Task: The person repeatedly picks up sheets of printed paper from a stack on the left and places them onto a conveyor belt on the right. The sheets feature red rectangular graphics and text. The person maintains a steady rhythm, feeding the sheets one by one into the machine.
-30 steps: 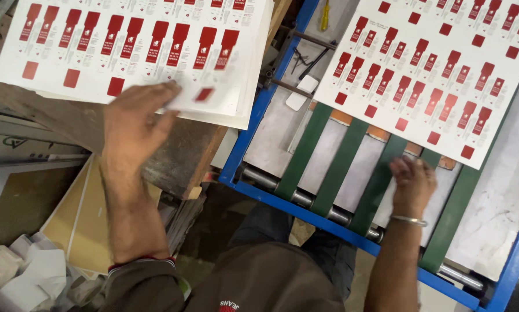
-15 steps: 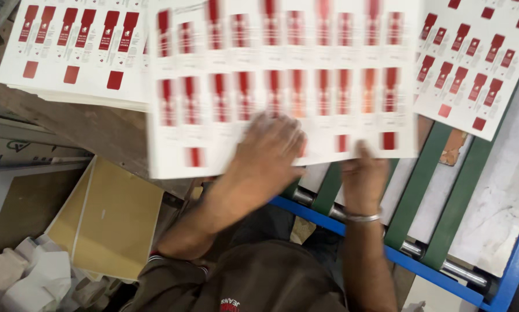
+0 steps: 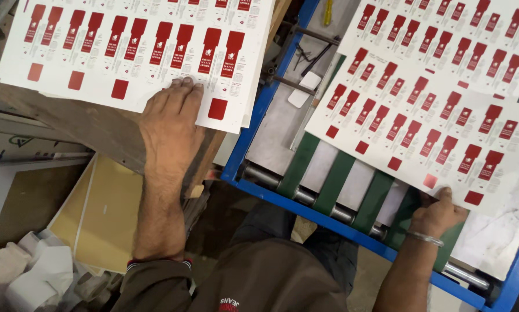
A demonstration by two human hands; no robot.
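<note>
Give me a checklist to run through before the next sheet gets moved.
1. Left hand flat on the stack of printed sheets: ok, its fingertips press the near edge.
2. Right hand has the sheet on the feeder: ok, it pinches the near edge.
3. That sheet square to the green belts: not ok, it lies skewed across them.
4. Stack edges aligned: not ok, the sheets are slightly fanned at the right side.
5. Rollers free of scraps: cannot tell, the sheet hides most of the bed.
</note>
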